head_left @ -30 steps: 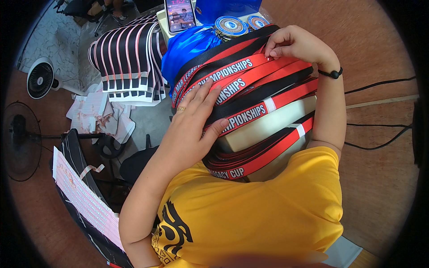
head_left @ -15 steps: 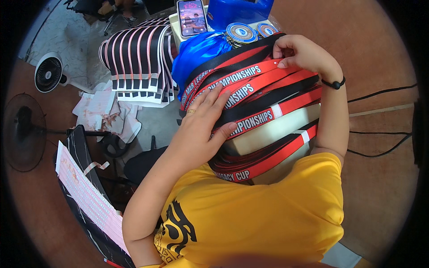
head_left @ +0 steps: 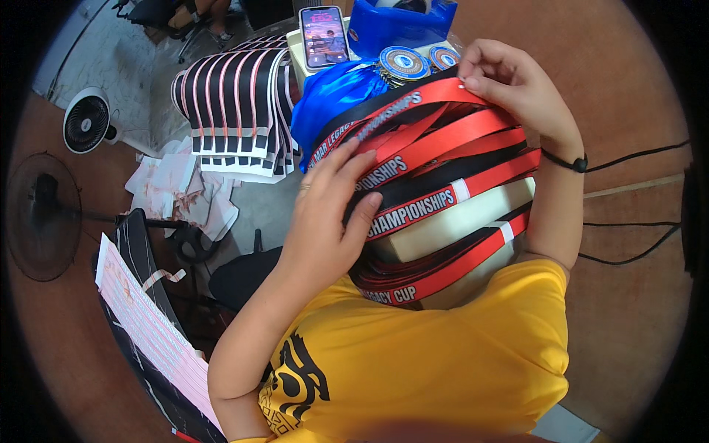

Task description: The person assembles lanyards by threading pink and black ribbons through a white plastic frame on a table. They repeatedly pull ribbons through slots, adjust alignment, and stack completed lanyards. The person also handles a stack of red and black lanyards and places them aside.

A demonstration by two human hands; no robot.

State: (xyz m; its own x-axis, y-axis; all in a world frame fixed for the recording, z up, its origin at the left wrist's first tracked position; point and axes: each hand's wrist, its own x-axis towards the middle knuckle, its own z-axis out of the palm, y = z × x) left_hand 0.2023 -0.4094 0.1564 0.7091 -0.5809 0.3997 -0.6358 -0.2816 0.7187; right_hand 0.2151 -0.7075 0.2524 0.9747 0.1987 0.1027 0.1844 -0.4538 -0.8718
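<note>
A pile of red and black printed ribbons (head_left: pixel 480 138) lies looped across a pale box-like surface (head_left: pixel 450 221) in front of me. My right hand (head_left: pixel 509 77) pinches the top red ribbon (head_left: pixel 432 94) near its far right end, where a small white spot shows. That ribbon stands a little off the ones beneath. My left hand (head_left: pixel 325 203) rests on the left part of the pile, fingers stretched out and slightly apart, touching several ribbons. Closer to me sits a second stack of red ribbons (head_left: pixel 450 269) with a white band around it.
Round medals (head_left: pixel 405 64) on blue satin ribbon (head_left: pixel 332 100) lie beyond the pile, near a phone (head_left: pixel 323 37) and a blue tape dispenser (head_left: pixel 402 28). Striped black-and-pink sheets (head_left: pixel 229 103), loose papers (head_left: pixel 173 184) and a white fan (head_left: pixel 87 122) are to the left. Black cables (head_left: pixel 628 224) run at right.
My right hand has drawn the top red ribbon up and away from the pile, opening a gap under it. My left hand stays on the pile, its fingers slightly shifted.
</note>
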